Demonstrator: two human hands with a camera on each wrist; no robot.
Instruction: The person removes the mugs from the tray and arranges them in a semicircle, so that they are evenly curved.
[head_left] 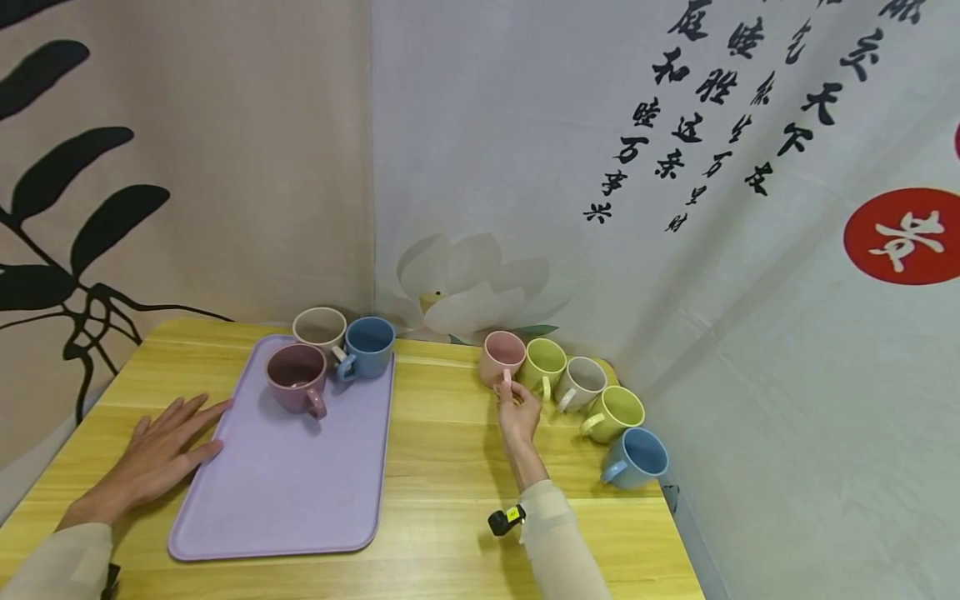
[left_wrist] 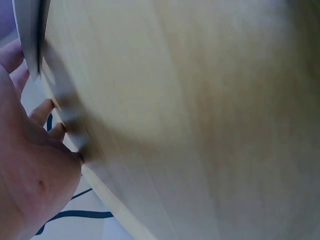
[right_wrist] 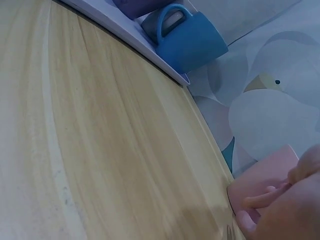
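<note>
My right hand [head_left: 519,417] pinches the handle of a pink mug [head_left: 502,357] at the table's back edge; the right wrist view shows the fingers at that pink mug [right_wrist: 262,177] too. Beside it a row of mugs curves toward the front: a green mug [head_left: 543,363], a white mug [head_left: 581,383], another green mug [head_left: 615,412] and a blue mug [head_left: 636,458]. My left hand [head_left: 153,460] lies with spread fingers at the left rim of a lilac tray [head_left: 300,492]. On the tray's far end stand a mauve mug [head_left: 296,377], a beige mug [head_left: 320,328] and a blue mug [head_left: 369,346].
The wooden table [head_left: 442,467] stretches between the tray and the row of mugs. A printed cloth [head_left: 480,167] hangs right behind the back edge and runs along the right side. A small black device [head_left: 507,520] is worn at my right wrist.
</note>
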